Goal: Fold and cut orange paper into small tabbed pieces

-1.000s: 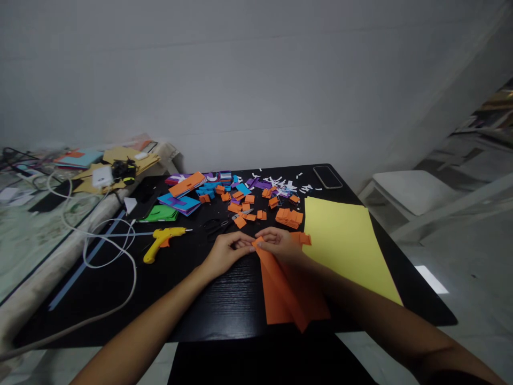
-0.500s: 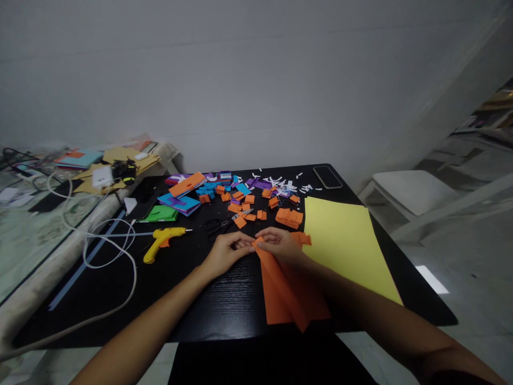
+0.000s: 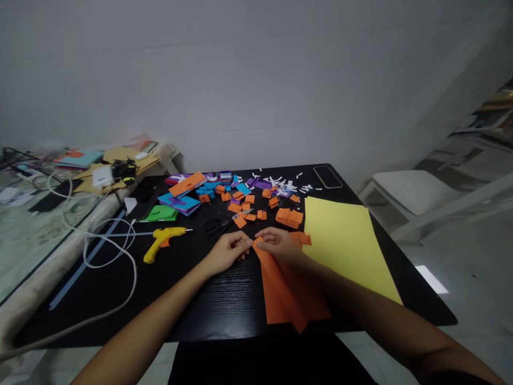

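Observation:
A sheet of orange paper (image 3: pixel 280 294), partly folded with one flap raised, lies at the table's front edge. At its upper left corner my left hand (image 3: pixel 229 252) is closed, thumb and forefinger pinched together against the corner. Gripping the same sheet near its top, my right hand (image 3: pixel 278 246) has its fingers curled and its thumb over the paper. The parts of the sheet under my right hand and forearm are hidden. Beyond my hands lie several small folded orange paper pieces (image 3: pixel 249 199) and a stack of orange paper pieces (image 3: pixel 289 217).
Yellow paper (image 3: pixel 344 240) lies on the black table (image 3: pixel 216 315) at the right, a phone (image 3: pixel 327 177) behind it. Leftward are a yellow glue gun (image 3: pixel 164 239), scissors (image 3: pixel 216 227), a white cable (image 3: pixel 134 272) and coloured paper stacks (image 3: pixel 184 200). White scraps (image 3: pixel 284 184) lie at the back.
My left thumb and fingers have shifted slightly at the orange paper's corner and are curled in more. My right hand and the sheet have barely moved.

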Demonstrator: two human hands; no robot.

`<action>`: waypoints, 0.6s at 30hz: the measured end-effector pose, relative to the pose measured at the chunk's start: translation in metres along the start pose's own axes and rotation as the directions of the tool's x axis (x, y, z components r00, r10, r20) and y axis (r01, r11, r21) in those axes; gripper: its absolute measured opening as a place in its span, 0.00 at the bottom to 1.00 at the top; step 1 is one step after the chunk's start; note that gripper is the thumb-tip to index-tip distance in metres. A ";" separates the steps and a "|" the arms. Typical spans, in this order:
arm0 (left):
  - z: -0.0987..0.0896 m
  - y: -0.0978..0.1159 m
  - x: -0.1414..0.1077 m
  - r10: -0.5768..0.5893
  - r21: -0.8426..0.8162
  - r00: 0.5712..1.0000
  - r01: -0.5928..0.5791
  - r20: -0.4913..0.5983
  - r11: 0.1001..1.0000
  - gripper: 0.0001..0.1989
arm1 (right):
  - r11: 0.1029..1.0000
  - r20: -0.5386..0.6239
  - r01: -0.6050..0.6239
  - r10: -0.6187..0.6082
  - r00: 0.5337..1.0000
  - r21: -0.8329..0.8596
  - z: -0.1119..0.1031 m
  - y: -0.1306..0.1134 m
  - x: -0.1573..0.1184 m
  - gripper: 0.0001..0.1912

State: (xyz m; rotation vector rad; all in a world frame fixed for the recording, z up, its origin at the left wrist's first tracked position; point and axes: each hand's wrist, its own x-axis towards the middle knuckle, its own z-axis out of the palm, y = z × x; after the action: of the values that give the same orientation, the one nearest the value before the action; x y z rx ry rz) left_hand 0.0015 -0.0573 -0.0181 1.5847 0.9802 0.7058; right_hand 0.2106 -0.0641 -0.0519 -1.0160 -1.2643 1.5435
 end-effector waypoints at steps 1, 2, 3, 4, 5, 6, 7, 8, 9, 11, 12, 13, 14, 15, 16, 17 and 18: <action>0.002 -0.001 0.000 -0.005 0.000 1.000 0.005 0.011 1.000 0.21 | 1.000 0.007 -0.003 0.003 1.000 0.004 0.000 0.000 0.000 0.18; 0.004 -0.001 -0.001 -0.009 0.000 1.000 0.009 0.021 1.000 0.21 | 1.000 0.013 -0.007 0.007 1.000 0.008 0.000 0.000 0.000 0.18; 0.005 -0.001 -0.001 -0.012 -0.001 1.000 0.012 0.029 1.000 0.21 | 1.000 0.017 -0.010 0.010 1.000 0.013 0.001 0.001 0.000 0.18; 0.006 -0.001 -0.001 -0.013 -0.001 0.999 0.013 0.034 1.000 0.20 | 1.000 0.019 -0.014 0.013 1.000 0.015 0.001 0.001 0.000 0.19; 0.006 -0.001 -0.001 -0.012 0.000 0.999 0.012 0.037 1.000 0.20 | 1.000 0.018 -0.017 0.016 1.000 0.017 0.001 0.000 0.000 0.19; 0.005 0.000 -0.002 -0.010 0.002 0.999 0.010 0.037 1.000 0.19 | 1.000 0.015 -0.021 0.021 1.000 0.015 0.001 0.000 0.000 0.20; 0.005 0.000 -0.002 -0.007 0.006 0.999 0.007 0.035 1.000 0.19 | 0.999 0.012 -0.033 0.032 0.999 0.013 0.001 -0.001 0.000 0.21; 0.004 0.001 -0.002 -0.003 0.010 0.999 0.002 0.032 1.000 0.18 | 0.999 0.008 -0.051 0.051 0.999 0.011 0.001 -0.001 0.001 0.22; 0.003 0.001 -0.002 0.002 0.015 1.000 -0.002 0.028 1.000 0.18 | 0.997 0.007 -0.074 0.074 0.997 0.009 0.000 -0.002 0.001 0.23; 0.002 0.002 -0.002 0.011 0.027 1.000 -0.011 0.023 1.000 0.17 | 0.991 0.012 -0.132 0.132 0.991 0.009 -0.001 -0.004 0.002 0.24; 0.002 0.002 -0.003 0.015 0.031 1.000 -0.016 0.022 0.999 0.17 | 0.987 0.016 -0.157 0.157 0.987 0.009 -0.002 -0.005 0.002 0.25; 0.002 0.002 -0.003 0.018 0.036 1.000 -0.019 0.021 0.999 0.16 | 0.984 0.020 -0.177 0.177 0.984 0.008 -0.003 -0.006 0.003 0.25; 0.002 0.002 -0.003 0.021 0.039 1.000 -0.022 0.021 0.999 0.16 | 0.981 0.022 -0.193 0.193 0.981 0.004 -0.004 -0.007 0.003 0.25; 0.002 0.002 -0.003 0.023 0.042 1.000 -0.024 0.021 0.999 0.16 | 0.978 0.022 -0.207 0.207 0.978 0.002 -0.005 -0.007 0.003 0.25; 0.002 0.001 -0.003 0.025 0.045 0.999 -0.026 0.020 0.999 0.16 | 0.976 0.022 -0.217 0.217 0.976 0.000 -0.005 -0.007 0.002 0.25; 0.002 0.001 -0.003 0.027 0.048 0.999 -0.027 0.020 0.998 0.16 | 0.975 0.020 -0.224 0.224 0.974 -0.002 -0.006 -0.007 0.002 0.25; 0.002 0.000 -0.003 0.028 0.050 0.999 -0.029 0.020 0.998 0.16 | 0.974 0.016 -0.228 0.228 0.973 -0.004 -0.007 -0.007 0.002 0.26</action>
State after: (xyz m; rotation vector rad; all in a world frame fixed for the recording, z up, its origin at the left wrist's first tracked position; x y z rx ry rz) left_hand 0.0017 -0.0606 -0.0181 1.6498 0.9698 0.6891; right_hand 0.2171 -0.0594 -0.0460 -1.1857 -1.1928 1.7273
